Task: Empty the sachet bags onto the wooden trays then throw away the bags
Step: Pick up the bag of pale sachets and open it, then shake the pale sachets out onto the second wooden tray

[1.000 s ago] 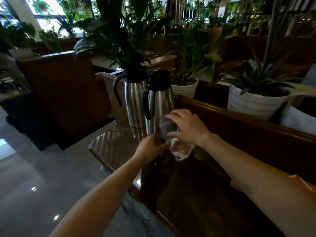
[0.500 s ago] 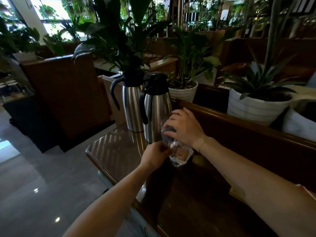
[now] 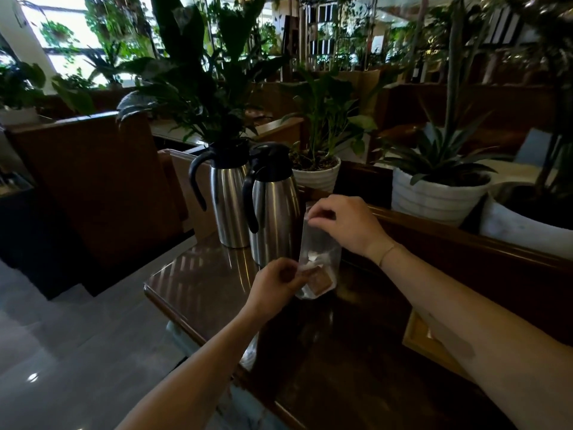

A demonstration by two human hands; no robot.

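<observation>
Hands, left hand point(image 3: 276, 283) and right hand point(image 3: 344, 225), pinch sachet bag point(image 3: 319, 256) beside table point(image 3: 192, 274) edge.

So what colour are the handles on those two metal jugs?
Black, on both jugs; clearest in the head view.

Dim interior, lit by bright windows point(image 3: 62, 41) at far left. Glossy grey floor point(image 3: 77, 352) with light spots. Dark polished table point(image 3: 198, 274) bearing 2 steel jugs point(image 3: 228, 206). Wooden partitions point(image 3: 99, 181) all around, topped by leafy plants in 3 white pots point(image 3: 434, 193).
</observation>
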